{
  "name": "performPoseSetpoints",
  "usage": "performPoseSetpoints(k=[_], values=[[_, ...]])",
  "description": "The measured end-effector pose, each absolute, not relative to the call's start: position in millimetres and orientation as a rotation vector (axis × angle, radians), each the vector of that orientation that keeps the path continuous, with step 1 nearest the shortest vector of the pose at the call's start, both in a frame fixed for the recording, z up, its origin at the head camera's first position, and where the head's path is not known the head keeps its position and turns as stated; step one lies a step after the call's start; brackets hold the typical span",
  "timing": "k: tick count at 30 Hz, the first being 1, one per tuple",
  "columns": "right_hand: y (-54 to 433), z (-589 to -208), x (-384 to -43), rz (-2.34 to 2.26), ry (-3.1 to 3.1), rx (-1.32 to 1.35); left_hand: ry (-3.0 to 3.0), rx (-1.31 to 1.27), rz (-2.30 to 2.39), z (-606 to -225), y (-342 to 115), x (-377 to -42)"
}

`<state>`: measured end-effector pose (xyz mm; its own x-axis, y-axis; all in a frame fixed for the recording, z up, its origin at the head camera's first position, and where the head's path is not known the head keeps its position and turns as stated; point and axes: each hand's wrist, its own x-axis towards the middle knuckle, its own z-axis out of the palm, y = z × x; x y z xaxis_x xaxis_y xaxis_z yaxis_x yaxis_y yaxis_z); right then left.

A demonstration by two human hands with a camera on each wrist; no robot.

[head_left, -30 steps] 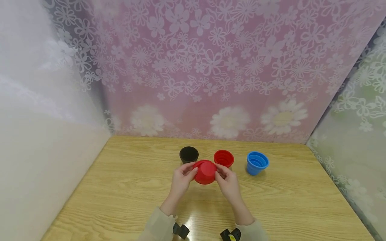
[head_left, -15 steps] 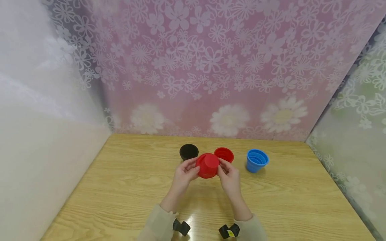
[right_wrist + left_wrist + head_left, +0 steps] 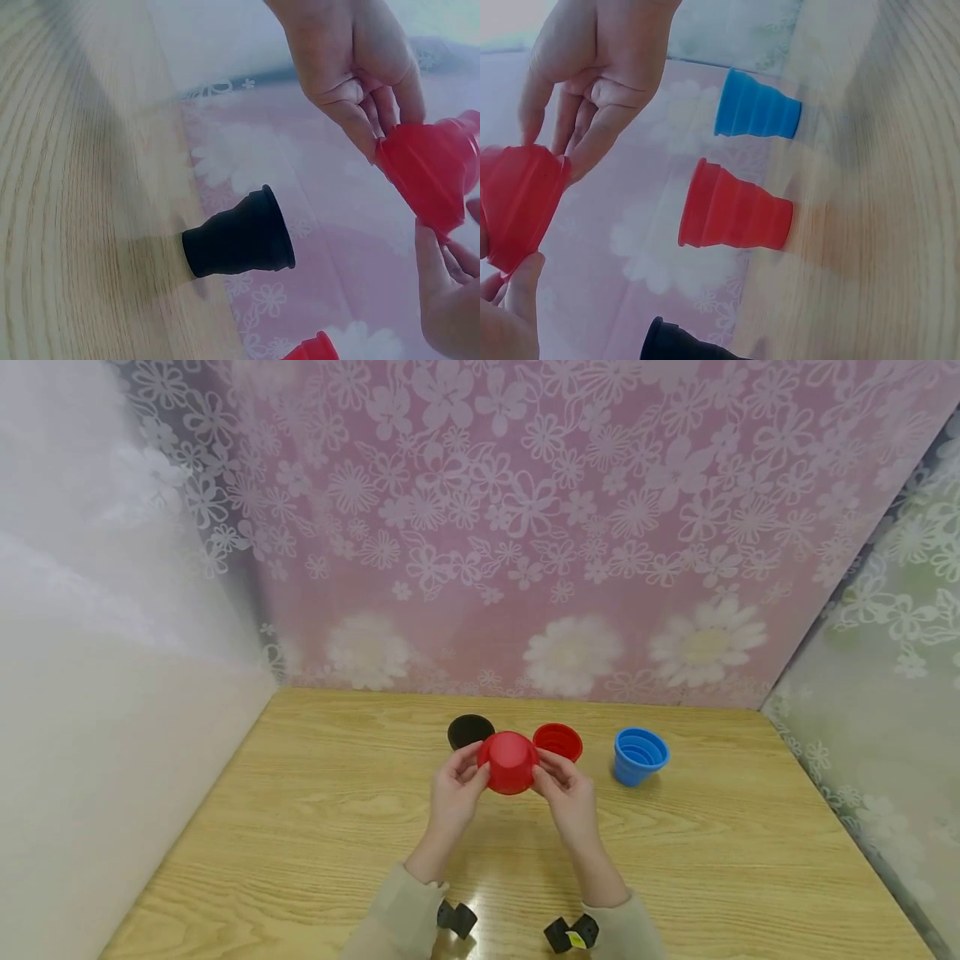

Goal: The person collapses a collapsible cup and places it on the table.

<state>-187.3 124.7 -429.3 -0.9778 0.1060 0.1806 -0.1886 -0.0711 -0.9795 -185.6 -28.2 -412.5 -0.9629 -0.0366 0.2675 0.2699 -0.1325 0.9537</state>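
A red collapsible cup (image 3: 510,763) is held above the table between both hands, its base turned toward the head camera. My left hand (image 3: 454,793) pinches its rim on the left side with thumb and fingers. On the opposite side my right hand (image 3: 567,792) pinches the rim the same way. In the right wrist view the held cup (image 3: 429,171) shows a stepped wall. Behind the hands stand a black cup (image 3: 471,730), a second red cup (image 3: 558,742) and a blue cup (image 3: 640,755), all upright with their mouths up.
The wooden table (image 3: 315,827) runs back to a pink flowered curtain (image 3: 480,527). A pale wall (image 3: 150,710) bounds the left side, and a flowered sheet (image 3: 877,760) the right. Black wrist devices (image 3: 572,934) sit by the sleeves.
The held red cup has risen slightly in view. Its base swung to the right and then came back to the middle, while both hands kept their pinch. The standing cups stayed put.
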Motion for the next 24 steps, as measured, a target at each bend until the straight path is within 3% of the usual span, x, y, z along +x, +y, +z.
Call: performPoseSetpoints(k=[7, 24], values=[[121.3, -428.3, -184.7, 2.341, -1.937, 0.203, -1.824, -0.188, -2.228, -410.5, -26.9, -185.3], [119.3, -425.7, -185.8, 2.322, -1.925, 0.055, -1.802, -0.203, -2.245, -419.9, -22.1, -188.3]])
